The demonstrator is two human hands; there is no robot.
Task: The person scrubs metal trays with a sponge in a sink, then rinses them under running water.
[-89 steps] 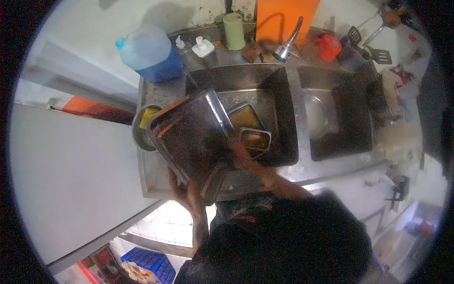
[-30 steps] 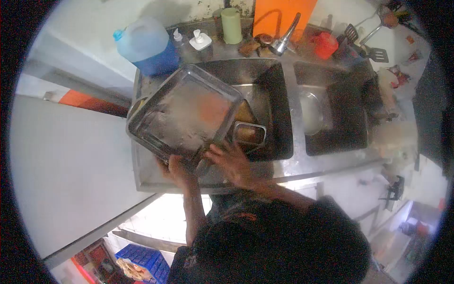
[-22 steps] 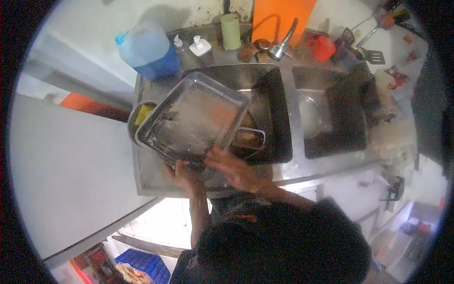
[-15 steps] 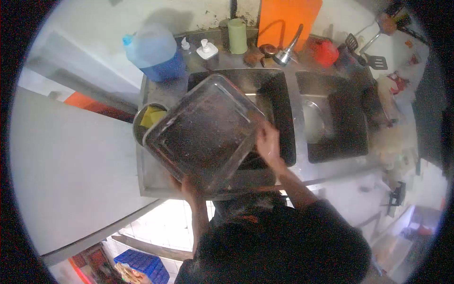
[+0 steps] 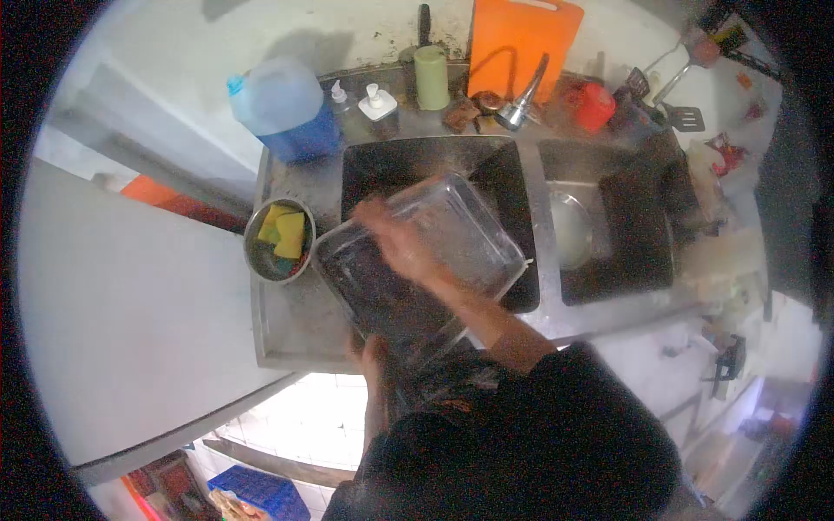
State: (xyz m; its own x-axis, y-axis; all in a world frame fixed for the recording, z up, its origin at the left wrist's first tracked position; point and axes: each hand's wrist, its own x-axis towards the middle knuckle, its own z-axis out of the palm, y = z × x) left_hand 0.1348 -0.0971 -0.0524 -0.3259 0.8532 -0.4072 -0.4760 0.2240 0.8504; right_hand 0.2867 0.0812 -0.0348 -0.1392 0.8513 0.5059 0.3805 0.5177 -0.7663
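Note:
A clear rectangular dish (image 5: 460, 217), perhaps glass, is held tilted over the left sink basin (image 5: 426, 152). My left hand (image 5: 369, 356) grips its near left edge, fingers partly hidden by the dish. Reaching across the dish, my right hand (image 5: 395, 239) lies over its far left part near the rim. Motion smears its fingers, so whether they hold anything does not show. Just left of the dish stands a round metal bowl (image 5: 252, 260) with yellow-green sponges (image 5: 289, 234) in it.
Behind the sink stand a blue-filled jug (image 5: 295, 122), pump bottles (image 5: 377, 106), a green canister (image 5: 431, 78), an orange cutting board (image 5: 521, 48) and a faucet (image 5: 519, 102). The right basin (image 5: 625, 260) holds a round pale item (image 5: 571, 230). Utensils hang at the right.
My right hand has left the dish's right edge and moved left across it. The dish has shifted right and lower with a changed tilt, uncovering the bowl of sponges.

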